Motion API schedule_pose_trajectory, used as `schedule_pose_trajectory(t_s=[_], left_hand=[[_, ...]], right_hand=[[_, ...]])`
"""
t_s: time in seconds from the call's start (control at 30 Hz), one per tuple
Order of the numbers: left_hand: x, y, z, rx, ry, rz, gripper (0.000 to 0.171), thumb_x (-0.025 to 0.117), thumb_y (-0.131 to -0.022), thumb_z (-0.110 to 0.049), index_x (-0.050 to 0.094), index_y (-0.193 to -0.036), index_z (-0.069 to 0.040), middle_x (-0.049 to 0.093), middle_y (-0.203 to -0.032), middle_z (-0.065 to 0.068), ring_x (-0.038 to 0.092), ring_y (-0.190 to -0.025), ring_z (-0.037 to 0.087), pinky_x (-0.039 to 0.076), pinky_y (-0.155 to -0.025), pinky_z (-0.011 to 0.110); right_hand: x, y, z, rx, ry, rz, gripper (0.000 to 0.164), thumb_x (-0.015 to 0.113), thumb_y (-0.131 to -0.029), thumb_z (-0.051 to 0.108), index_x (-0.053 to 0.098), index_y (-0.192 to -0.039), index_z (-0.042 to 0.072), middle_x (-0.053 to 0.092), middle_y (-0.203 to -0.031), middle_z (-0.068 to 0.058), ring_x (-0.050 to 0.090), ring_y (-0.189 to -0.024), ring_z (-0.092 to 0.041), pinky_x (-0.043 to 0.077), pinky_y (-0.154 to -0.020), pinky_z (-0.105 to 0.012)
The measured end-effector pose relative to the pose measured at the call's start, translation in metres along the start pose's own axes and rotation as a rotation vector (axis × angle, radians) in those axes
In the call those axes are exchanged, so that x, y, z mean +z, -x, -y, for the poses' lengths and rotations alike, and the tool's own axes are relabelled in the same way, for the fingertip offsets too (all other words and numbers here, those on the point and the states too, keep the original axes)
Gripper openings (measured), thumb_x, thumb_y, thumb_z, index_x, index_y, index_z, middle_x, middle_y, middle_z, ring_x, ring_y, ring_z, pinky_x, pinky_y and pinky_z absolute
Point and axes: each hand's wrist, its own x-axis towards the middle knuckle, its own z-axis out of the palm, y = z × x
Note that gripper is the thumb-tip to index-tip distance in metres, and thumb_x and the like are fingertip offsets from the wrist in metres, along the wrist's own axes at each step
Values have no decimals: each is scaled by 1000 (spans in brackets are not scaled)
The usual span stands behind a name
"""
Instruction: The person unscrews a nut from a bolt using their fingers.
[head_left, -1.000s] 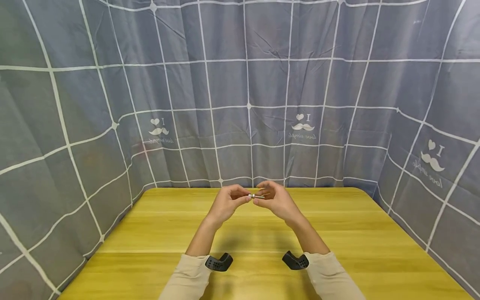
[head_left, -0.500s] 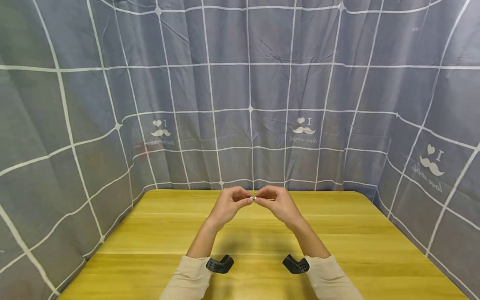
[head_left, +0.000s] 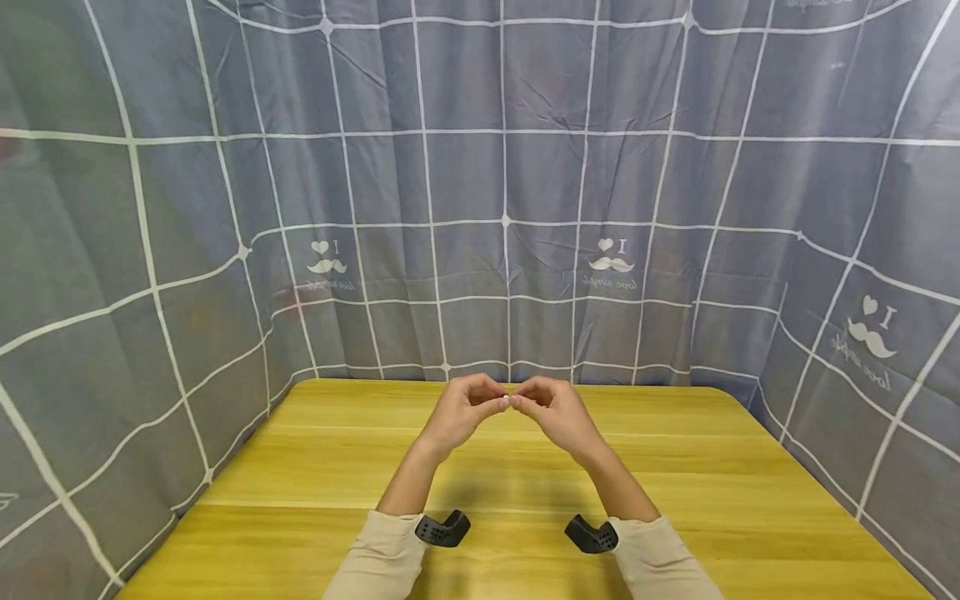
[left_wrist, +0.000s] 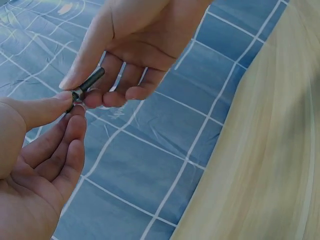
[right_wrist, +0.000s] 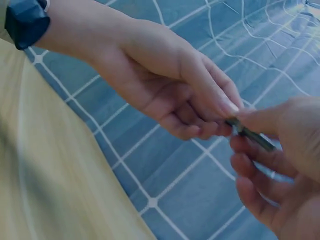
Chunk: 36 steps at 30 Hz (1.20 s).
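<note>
1. The bolt (left_wrist: 95, 78) is held between both hands, in the air toward 12 o'clock over the far part of the table (head_left: 735, 483); the head view shows only a bright speck of it.
2. The left hand (head_left: 459, 417) has a narrow grip, thumb and fingertips pinching one end. The right hand (head_left: 557, 417) also pinches narrowly, beside what looks like a nut (left_wrist: 78, 94); whether its fingers bear on the nut or the shaft, I cannot tell.
3. The free threaded end points between 1 and 2 o'clock in the left wrist view, and toward 4 o'clock in the right wrist view.
4. It looks like metal, so I would expect it to be stiff, light at this small size and hard to break.
5. The smooth parts could slip and roll under the fingertips; the thread should give more bite.
6. The best hold, I judge, is the left pinch kept firm on its end, with the right thumb and forefinger on the nut's sides, since a small part drops easily.
</note>
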Motion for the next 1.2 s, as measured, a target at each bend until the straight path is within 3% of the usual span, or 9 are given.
schedule_pose_trajectory(t_s=[0.13,0.27,0.37,0.57,0.83,1.0,1.2], left_hand=[[0,0,3,-15,12,-20,7,73,-98,-6,74,-103,-1,76,-102,10,71,-93,23,55,-85,41],[-1,-1,3,-21,32,-30,9,72,-98,-7,74,-103,0,76,-103,12,71,-93,24,55,-86,41],[-2,0,3,-20,38,-33,9,72,-98,-7,73,-103,1,76,-102,13,71,-93,27,55,-86,44],[-4,2,2,-37,28,-52,9,72,-98,-6,73,-103,1,76,-104,15,71,-95,28,55,-87,46],[-2,0,3,-46,21,-26,11,72,-98,-7,73,-105,2,74,-106,21,70,-96,28,54,-87,44],[0,0,3,-45,23,-19,11,71,-98,-6,72,-105,3,74,-106,20,70,-97,32,54,-88,49],[3,-2,4,-38,22,-21,10,72,-98,-6,73,-104,2,76,-103,15,70,-94,25,54,-88,51]], right_hand=[[-8,-2,-6,-58,-4,60,14,73,-100,16,74,-111,10,70,-114,-4,68,-104,-25,56,-86,-45],[-7,-4,-3,-49,-13,18,21,72,-100,16,72,-119,10,69,-120,-5,66,-110,-27,53,-91,-48],[-2,-6,-4,0,-6,-19,22,69,-103,18,72,-122,9,70,-118,-5,66,-109,-27,53,-92,-47],[4,-7,-4,74,-2,-12,17,64,-106,18,75,-107,6,72,-100,-11,65,-93,-24,55,-84,-41],[1,-5,-5,58,-33,-9,12,70,-101,15,75,-107,6,73,-104,-6,67,-98,-30,54,-86,-43],[-1,-4,-7,38,-24,-14,11,73,-98,12,74,-108,7,73,-107,-3,67,-100,-25,53,-86,-44],[-3,-3,-8,34,-34,-41,19,74,-98,14,73,-116,7,72,-110,-3,65,-105,-24,51,-92,-48]])
